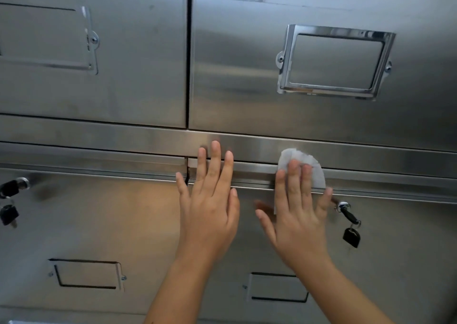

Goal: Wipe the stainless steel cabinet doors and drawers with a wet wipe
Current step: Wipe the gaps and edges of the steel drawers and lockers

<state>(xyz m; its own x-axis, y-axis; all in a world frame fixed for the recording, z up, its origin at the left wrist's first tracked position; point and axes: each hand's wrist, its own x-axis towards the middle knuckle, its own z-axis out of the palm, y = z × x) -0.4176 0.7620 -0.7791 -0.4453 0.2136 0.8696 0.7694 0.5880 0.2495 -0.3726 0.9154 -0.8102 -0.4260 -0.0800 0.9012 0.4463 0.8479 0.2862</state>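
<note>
Stainless steel drawer fronts fill the head view. My right hand (295,207) lies flat with straight fingers on a white wet wipe (300,161), pressing it against the top rail of the lower right drawer (395,261). The wipe sticks out above my fingertips onto the horizontal band (358,155) between the drawer rows. My left hand (210,200) rests flat with spread fingers on the same drawer's top left corner, next to the vertical gap, and holds nothing.
The upper right drawer (235,63) carries a chrome label frame (336,61). A key with a black fob (350,227) hangs from the lock just right of my right hand. Another lock with keys (11,200) sits at the far left. The lower drawers have flat label holders (86,274).
</note>
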